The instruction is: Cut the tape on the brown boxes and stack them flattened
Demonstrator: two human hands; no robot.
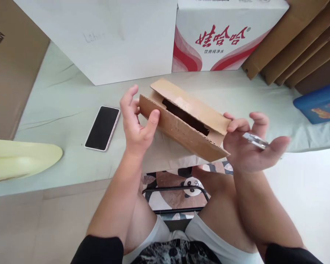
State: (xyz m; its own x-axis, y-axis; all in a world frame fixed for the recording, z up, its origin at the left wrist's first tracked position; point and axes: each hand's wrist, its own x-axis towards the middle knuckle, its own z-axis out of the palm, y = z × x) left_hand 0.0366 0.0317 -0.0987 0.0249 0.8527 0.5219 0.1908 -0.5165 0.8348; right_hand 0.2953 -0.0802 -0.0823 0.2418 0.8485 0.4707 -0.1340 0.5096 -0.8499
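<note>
A flat brown corrugated cardboard box [181,128] is held up between my two hands, tilted, with its top flap slightly ajar and a dark gap showing. My left hand [134,121] grips its left end, thumb pressed on the front face. My right hand [250,145] supports the right end with its fingers, and a small shiny metal or clear object [255,140] lies across its palm and thumb. I cannot make out what that object is. A piece of brown paper [167,154] hangs below the box.
A black phone [103,127] lies face up on the pale green sheet [57,110]. A white box [107,36], a red-and-white water carton [222,36], leaning cardboard sheets [297,47], a blue box [321,102] and a yellow object [19,157] surround it. A panda-print stool [178,190] stands between my knees.
</note>
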